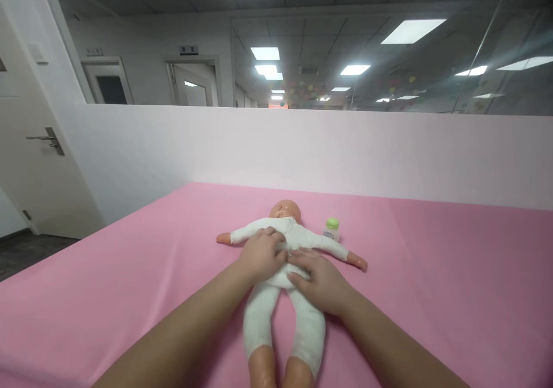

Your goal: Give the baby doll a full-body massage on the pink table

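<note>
A baby doll [298,235] with a white cloth body and bare plastic head, hands and lower legs lies stretched out, its arms spread and its head pointing away from me. My left hand [262,254] rests on the left side of the doll's torso, fingers slightly bent and not wrapped round anything. Lower on the right side, my right hand [322,278] lies with its fingers stretched across the torso and the thumb apart. The fingertips of both hands come close together at the middle. Part of the torso is hidden beneath them.
Just beyond the doll's right-hand arm stands a small clear bottle [332,229] with a green cap. A pink sheet [151,273] covers the table. A low white wall [324,152] with glass above closes off the back, and a door [38,140] is at left.
</note>
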Available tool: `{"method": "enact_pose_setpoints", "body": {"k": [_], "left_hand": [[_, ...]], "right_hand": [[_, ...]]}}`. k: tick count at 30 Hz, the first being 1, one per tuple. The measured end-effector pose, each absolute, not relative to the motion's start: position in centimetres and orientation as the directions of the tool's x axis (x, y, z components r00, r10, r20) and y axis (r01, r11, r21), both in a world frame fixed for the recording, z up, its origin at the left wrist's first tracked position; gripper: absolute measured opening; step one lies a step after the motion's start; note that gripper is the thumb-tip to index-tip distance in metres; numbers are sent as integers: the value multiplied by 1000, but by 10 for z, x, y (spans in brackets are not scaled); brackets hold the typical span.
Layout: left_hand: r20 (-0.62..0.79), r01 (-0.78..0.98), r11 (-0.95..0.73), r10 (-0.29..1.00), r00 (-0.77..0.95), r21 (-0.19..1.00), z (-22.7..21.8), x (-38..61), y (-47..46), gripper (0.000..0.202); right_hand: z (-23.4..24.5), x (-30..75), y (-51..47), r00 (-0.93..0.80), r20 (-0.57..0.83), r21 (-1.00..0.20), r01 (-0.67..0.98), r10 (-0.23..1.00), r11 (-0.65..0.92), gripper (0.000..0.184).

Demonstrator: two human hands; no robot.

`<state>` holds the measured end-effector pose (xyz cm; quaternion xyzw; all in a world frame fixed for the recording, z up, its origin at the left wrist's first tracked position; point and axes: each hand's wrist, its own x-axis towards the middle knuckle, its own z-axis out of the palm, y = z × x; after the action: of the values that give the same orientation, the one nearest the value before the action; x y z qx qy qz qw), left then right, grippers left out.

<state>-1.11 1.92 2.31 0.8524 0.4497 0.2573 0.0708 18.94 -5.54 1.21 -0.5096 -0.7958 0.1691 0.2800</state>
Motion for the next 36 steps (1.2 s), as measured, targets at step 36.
{"method": "enact_pose_setpoints", "body": {"k": [36], "left_hand": [[223, 640, -642, 758, 613, 422, 38, -27, -5, 32]], "right_hand": [[29, 189, -70, -201, 199, -699, 657, 959, 282, 27]]}}
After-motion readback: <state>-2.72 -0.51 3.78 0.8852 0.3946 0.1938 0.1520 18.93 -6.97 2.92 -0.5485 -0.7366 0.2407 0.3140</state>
